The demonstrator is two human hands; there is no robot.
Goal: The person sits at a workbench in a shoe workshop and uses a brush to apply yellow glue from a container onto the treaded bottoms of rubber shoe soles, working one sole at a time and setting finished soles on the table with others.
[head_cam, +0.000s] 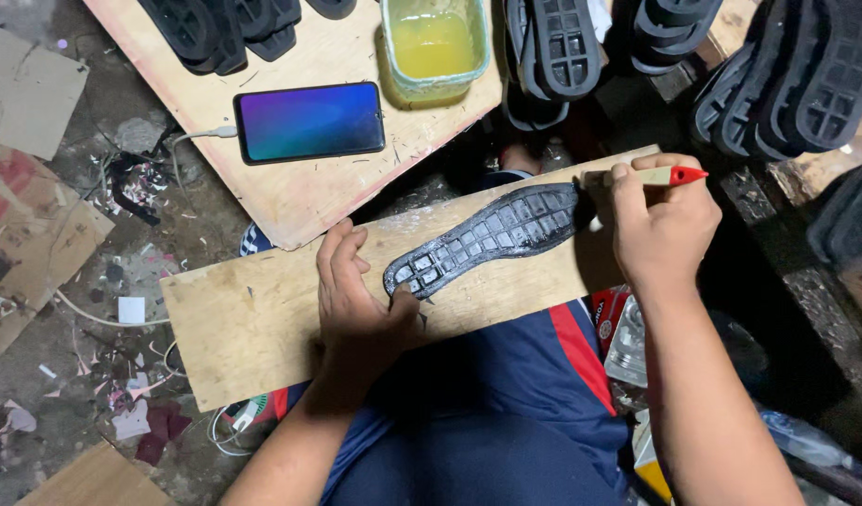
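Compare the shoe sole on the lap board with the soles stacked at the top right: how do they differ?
The shoe sole lies flat and alone on the wooden board, tread up; the stacked soles stand on edge, packed together. The single sole looks wet and shiny; the stacked soles look dull. The left hand pins the single sole while the right hand holds a brush at its end; no hand touches the stack. Both are black with block tread.
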